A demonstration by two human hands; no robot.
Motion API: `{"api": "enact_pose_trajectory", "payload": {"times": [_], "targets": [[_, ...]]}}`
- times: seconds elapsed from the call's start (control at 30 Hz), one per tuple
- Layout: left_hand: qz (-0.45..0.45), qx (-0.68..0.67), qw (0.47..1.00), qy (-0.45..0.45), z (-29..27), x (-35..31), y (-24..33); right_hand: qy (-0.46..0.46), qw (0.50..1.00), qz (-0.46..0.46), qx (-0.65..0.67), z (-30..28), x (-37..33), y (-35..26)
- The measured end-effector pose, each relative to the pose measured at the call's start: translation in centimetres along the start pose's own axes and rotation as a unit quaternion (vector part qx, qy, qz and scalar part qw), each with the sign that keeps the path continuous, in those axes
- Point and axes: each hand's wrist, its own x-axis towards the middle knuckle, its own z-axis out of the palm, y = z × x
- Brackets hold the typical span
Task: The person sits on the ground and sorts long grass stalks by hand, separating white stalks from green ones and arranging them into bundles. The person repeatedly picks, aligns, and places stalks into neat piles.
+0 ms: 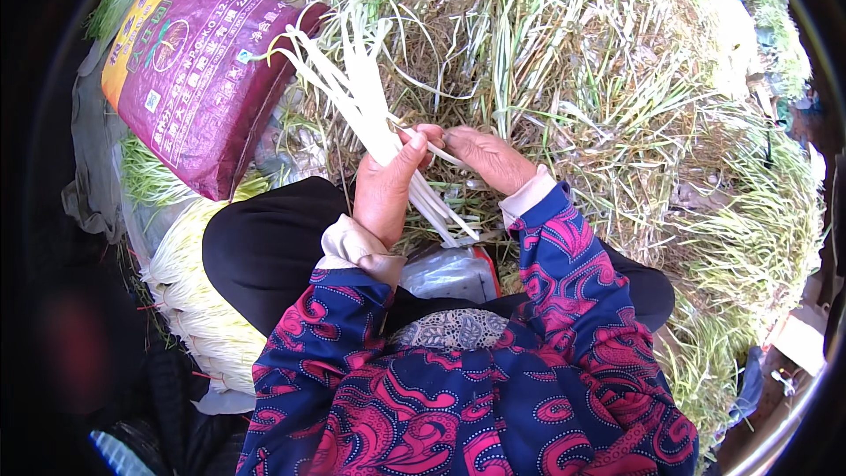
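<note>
head: stalks point(374, 115) over leafy litter point(617, 123)

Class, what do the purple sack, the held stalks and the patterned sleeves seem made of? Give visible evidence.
Purple sack: probably plastic, glossy; it shines and creases.
Held stalks: plant matter, apparently smooth; pale, some ends green.
Patterned sleeves: cloth, mostly matte, softly folded; fibre unclear.

left hand point(385, 194) grips a bunch of pale stalks point(366, 97), leafy ends fanned up-left, cut ends pointing down-right; right hand point(490, 160) just beside it, fingers bent in at a thin stalk point(448, 156), grip partly hidden. maroon-and-orange sack point(207, 70) lies upper left, tied pale bundles point(189, 300) below it, big loose heap of green and straw-coloured stalks point(634, 97) ahead and right, clear plastic point(449, 275) between the dark-trousered legs point(264, 238).
</note>
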Motion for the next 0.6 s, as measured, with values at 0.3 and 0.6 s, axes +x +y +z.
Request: {"api": "enact_pose_trajectory", "payload": {"times": [0.3,0.6], "targets": [[-0.070,-0.097,0.992,-0.038,0.4,-0.1,0.2,0.320,0.818,0.042,0.477,-3.7,-3.0,2.0],[-0.088,-0.136,0.987,-0.022,0.3,0.3,-0.1,0.433,0.654,-0.191,0.591,-16.8,-14.7,7.1]]}}
